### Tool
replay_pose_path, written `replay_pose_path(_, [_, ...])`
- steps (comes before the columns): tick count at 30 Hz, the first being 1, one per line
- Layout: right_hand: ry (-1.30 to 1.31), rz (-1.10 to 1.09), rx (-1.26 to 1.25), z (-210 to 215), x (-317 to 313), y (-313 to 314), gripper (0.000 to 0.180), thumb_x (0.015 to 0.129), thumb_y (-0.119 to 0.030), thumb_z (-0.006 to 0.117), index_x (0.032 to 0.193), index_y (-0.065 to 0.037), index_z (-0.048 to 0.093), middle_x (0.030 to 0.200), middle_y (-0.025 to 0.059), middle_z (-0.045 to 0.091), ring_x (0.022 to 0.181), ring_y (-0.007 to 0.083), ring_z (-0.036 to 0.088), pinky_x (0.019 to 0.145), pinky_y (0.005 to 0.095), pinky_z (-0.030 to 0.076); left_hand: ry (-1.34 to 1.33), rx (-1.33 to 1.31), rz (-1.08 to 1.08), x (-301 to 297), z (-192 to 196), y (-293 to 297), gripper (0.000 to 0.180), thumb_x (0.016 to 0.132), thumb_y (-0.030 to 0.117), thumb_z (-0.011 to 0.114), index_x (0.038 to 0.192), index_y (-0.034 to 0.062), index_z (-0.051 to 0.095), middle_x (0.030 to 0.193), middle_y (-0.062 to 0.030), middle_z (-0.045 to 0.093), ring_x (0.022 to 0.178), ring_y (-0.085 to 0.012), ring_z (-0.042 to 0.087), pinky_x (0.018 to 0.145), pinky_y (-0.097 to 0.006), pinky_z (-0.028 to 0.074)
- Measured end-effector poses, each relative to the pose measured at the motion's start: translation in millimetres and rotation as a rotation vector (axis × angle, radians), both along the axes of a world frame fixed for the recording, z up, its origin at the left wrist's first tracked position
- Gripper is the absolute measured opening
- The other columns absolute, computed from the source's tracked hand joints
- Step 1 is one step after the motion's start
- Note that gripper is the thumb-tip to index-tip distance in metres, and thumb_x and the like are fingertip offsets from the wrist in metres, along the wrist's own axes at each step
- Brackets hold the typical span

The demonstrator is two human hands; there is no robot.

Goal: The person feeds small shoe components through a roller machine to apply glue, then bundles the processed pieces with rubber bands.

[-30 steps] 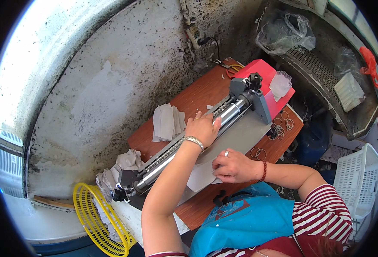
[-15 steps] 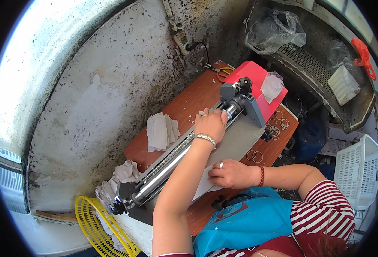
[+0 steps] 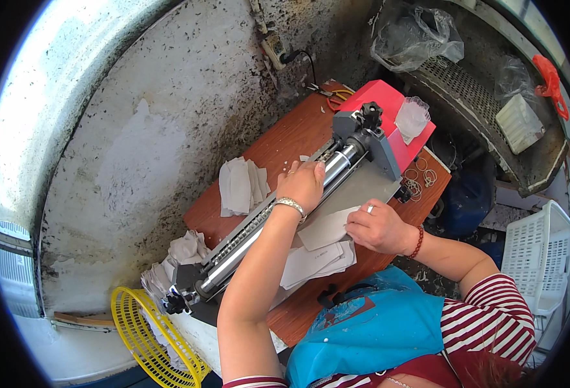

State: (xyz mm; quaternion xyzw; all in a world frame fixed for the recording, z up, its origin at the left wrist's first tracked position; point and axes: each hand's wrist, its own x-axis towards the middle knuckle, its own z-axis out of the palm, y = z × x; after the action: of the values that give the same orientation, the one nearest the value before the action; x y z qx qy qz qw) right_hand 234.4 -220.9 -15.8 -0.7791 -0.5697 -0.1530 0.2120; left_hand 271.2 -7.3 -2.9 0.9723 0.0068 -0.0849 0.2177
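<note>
In front of me a roller machine lies slantwise on the table, with a long shiny metal roller (image 3: 233,266) and a flat grey feed plate (image 3: 370,184). My left hand (image 3: 303,184) reaches across the roller, fingers apart and bent down over its far side; their tips are partly hidden. A thin white sheet piece (image 3: 327,230) lies at the near edge of the plate, its right end pinched in my right hand (image 3: 377,226). Just below it, a fanned stack of similar white pieces (image 3: 317,264) rests on the table.
The brown table (image 3: 291,132) carries a white pile (image 3: 236,187) behind the machine and rubber bands (image 3: 421,178) at its right. A clear plastic bag (image 3: 412,119) sits on the red housing (image 3: 380,97). A yellow basket (image 3: 126,330) stands front left, a white crate (image 3: 537,258) at right.
My right hand has moved up and right, bringing a white piece onto the plate's edge and uncovering the stack. My left hand has slid a little down and left along the roller.
</note>
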Motion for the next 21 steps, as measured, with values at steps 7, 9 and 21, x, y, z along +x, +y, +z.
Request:
replay_pose_path(7, [0.03, -0.133, -0.056, 0.5, -10.4, -4.0, 0.015, 0.071, -0.012, 0.07, 0.083, -0.01, 0.063, 0.084, 0.0005, 0.058, 0.074, 0.0158, 0.056, 0.07, 0.0309, 0.041, 0.177, -0.111, 0.089, -18.2, -18.0, 51.9, 0.051, 0.097, 0.039, 0.027, 0.115, 0.0074, 0.063, 0.124, -0.0218, 0.056, 0.113, -0.039, 0.053, 0.097, -0.046, 0.041])
replay_pose_path(9, [-0.02, -0.148, -0.052, -4.1, -5.6, 8.3, 0.014, 0.068, -0.015, 0.068, 0.075, -0.011, 0.057, 0.078, 0.0019, 0.053, 0.07, 0.0173, 0.054, 0.065, 0.0308, 0.039, 0.14, -0.16, 0.086, -18.0, -21.2, 60.6, 0.052, 0.093, 0.04, 0.033, 0.108, 0.003, 0.065, 0.115, -0.0246, 0.059, 0.106, -0.0386, 0.056, 0.096, -0.044, 0.042])
replay_pose_path(21, [0.284, 0.232, 0.001, 2.2, -17.8, 22.7, 0.023, 0.079, -0.025, 0.07, 0.099, -0.013, 0.065, 0.101, 0.0028, 0.059, 0.094, 0.0206, 0.057, 0.083, 0.0349, 0.042, 0.005, -0.62, 0.309, 12.7, -50.3, 124.2, 0.017, 0.08, 0.011, 0.069, 0.092, 0.0008, 0.066, 0.082, -0.0035, 0.066, 0.069, -0.0092, 0.059, 0.062, -0.024, 0.047])
